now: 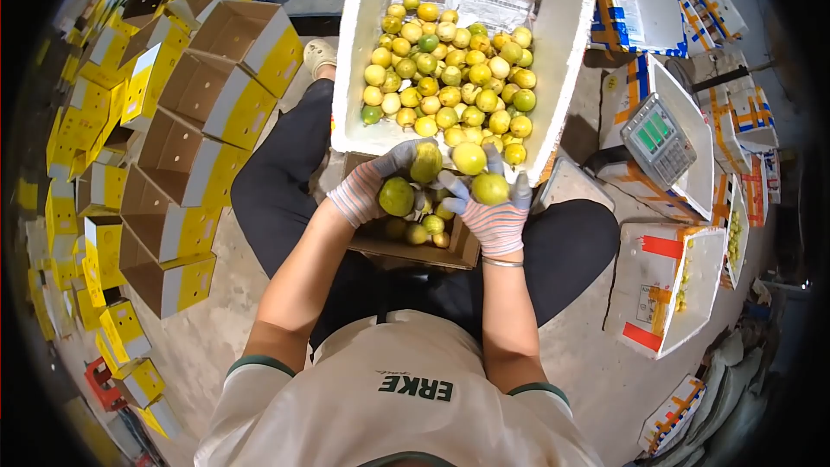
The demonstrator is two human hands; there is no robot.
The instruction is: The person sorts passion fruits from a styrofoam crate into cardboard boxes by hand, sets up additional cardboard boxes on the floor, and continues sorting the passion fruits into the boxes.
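Two striped-knit gloves (353, 199): left hand (369, 180), right hand (486, 221), each grip curled around smooth, round fruits (396, 197).

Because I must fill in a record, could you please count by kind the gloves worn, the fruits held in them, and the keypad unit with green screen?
Gloves: 2
Held fruits: 4 (2 in the left hand, 2 in the right hand)
Keypad unit: 1
Total: 7
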